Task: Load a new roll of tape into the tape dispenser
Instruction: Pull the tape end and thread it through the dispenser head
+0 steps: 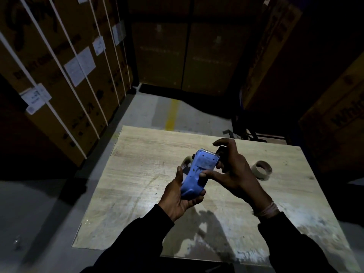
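A blue tape dispenser [199, 172] is held above the middle of a pale wooden table [141, 174]. My left hand [181, 198] grips its lower end from below and the left. My right hand [230, 170] holds the dispenser's upper right side, thumb pressed on the blue face and fingers curled around a dark part at its top. A roll of tape [186, 163] shows partly behind the dispenser's left edge; whether it lies on the table or sits in the dispenser I cannot tell. A brownish roll or core [262, 170] lies flat on the table to the right of my right hand.
Tall strapped cardboard boxes [65, 75] stand close on the left, more boxes [334, 95] on the right and at the back. A dark metal frame [248, 129] sits past the table's far right corner. Grey floor with a yellow line [171, 115] lies beyond.
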A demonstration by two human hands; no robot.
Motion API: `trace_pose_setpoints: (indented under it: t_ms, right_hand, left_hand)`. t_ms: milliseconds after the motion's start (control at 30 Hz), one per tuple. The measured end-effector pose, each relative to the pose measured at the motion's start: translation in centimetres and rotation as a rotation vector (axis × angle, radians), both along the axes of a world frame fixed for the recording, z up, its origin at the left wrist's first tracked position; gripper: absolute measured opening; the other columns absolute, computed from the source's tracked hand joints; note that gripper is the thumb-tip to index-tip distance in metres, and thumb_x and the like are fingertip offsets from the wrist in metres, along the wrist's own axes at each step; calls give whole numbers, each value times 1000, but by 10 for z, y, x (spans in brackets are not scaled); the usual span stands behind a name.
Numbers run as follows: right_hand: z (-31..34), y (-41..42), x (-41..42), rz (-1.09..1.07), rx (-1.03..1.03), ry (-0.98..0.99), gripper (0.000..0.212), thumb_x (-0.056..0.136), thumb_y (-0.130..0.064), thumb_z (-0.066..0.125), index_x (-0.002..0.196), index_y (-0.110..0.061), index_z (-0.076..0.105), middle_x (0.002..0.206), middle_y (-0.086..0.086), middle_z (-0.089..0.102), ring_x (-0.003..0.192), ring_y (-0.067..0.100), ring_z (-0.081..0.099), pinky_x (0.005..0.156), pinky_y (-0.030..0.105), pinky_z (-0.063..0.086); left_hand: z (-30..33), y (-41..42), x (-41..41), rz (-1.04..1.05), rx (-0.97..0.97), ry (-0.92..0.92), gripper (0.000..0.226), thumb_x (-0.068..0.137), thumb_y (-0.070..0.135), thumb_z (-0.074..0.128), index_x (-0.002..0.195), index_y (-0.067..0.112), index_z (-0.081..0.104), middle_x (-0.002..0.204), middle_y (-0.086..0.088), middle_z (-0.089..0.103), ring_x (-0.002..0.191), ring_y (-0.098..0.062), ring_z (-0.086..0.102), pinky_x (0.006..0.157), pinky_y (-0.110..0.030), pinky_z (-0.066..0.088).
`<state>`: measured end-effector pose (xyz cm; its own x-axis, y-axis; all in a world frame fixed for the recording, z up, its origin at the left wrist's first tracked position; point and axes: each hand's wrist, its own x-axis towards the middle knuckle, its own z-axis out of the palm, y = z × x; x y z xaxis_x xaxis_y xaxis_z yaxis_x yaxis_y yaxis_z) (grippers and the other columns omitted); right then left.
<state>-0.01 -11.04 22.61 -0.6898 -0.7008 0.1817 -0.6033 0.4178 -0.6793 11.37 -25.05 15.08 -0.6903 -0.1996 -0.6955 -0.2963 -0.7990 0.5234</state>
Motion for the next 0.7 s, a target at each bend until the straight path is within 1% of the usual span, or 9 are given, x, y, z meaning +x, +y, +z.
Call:
trace_pose_setpoints:
  t_ms: [100, 167, 233, 333, 433, 500, 567, 633, 700]
  right_hand:
    - [4, -1, 1, -50, -165, -140, 63, 85, -59, 73, 126, -21, 45, 72, 6, 56, 59, 7, 47, 57, 20, 37]
    - [2, -4, 0, -84, -183, -121, 58, 87, -53, 75, 125, -18, 48, 73, 11, 58, 57, 7, 45, 56, 21, 36]
    - [-1, -6, -2, -90, -137, -91, 60, 86, -42, 85, 126, -16, 48, 74, 4, 58, 57, 9, 46, 55, 20, 36]
    - [-8, -5, 1, -87, -99, -55, 69, 83, -36, 89, 131, -17, 44, 79, -11, 53, 67, 13, 54, 60, 18, 44]
    - [-26, -4, 17, -98, -188, -28, 76, 92, -35, 83, 149, -19, 34, 104, -1, 70, 86, 10, 68, 74, 29, 57]
    - [-37, -11, 39, -125, -264, -106, 92, 96, -44, 74, 165, -25, 16, 140, 7, 68, 104, 6, 73, 82, 20, 59]
    - [-44, -24, 60, -167, -294, -188, 105, 93, -58, 65, 169, -39, -5, 162, 3, 50, 107, -1, 72, 81, 8, 55]
    - [-53, -36, 67, -271, -330, -242, 103, 96, -65, 59, 165, -50, -15, 165, 1, 48, 100, -1, 73, 73, 4, 52]
    - [-55, -41, 62, -393, -362, -282, 88, 102, -66, 48, 163, -55, -15, 154, 15, 59, 87, 7, 72, 64, 6, 50]
  left_hand:
    - [-3, -1, -5, 26, -21, -13, 59, 98, 61, 52, 114, 7, 70, 85, -22, 77, 56, -33, 72, 51, -35, 62]
    - [-4, -1, -7, 18, -42, 12, 59, 100, 62, 47, 104, 9, 72, 77, -20, 79, 54, -31, 72, 50, -32, 61]
    - [-3, -1, -9, 30, -45, 30, 58, 101, 62, 43, 99, 12, 72, 72, -18, 79, 53, -30, 72, 48, -30, 61]
    - [4, -2, -9, 70, -81, 5, 64, 98, 66, 46, 112, 8, 69, 82, -21, 79, 53, -31, 73, 49, -32, 61]
    - [7, 1, -13, 156, -150, -2, 65, 97, 68, 47, 108, 9, 71, 88, -19, 80, 57, -28, 77, 55, -35, 63]
    - [13, 5, -16, 218, -194, 8, 60, 98, 67, 45, 98, 16, 75, 87, -13, 82, 68, -28, 80, 62, -38, 65]
    - [15, 10, -21, 256, -261, 10, 58, 98, 68, 44, 100, 21, 76, 98, -14, 82, 84, -34, 81, 66, -41, 67]
    - [15, 16, -22, 280, -366, 7, 65, 94, 74, 45, 108, 18, 76, 107, -16, 81, 95, -36, 80, 76, -45, 67]
    - [8, 21, -19, 218, -457, 5, 82, 85, 84, 48, 116, 13, 72, 113, -15, 79, 102, -30, 79, 92, -54, 63]
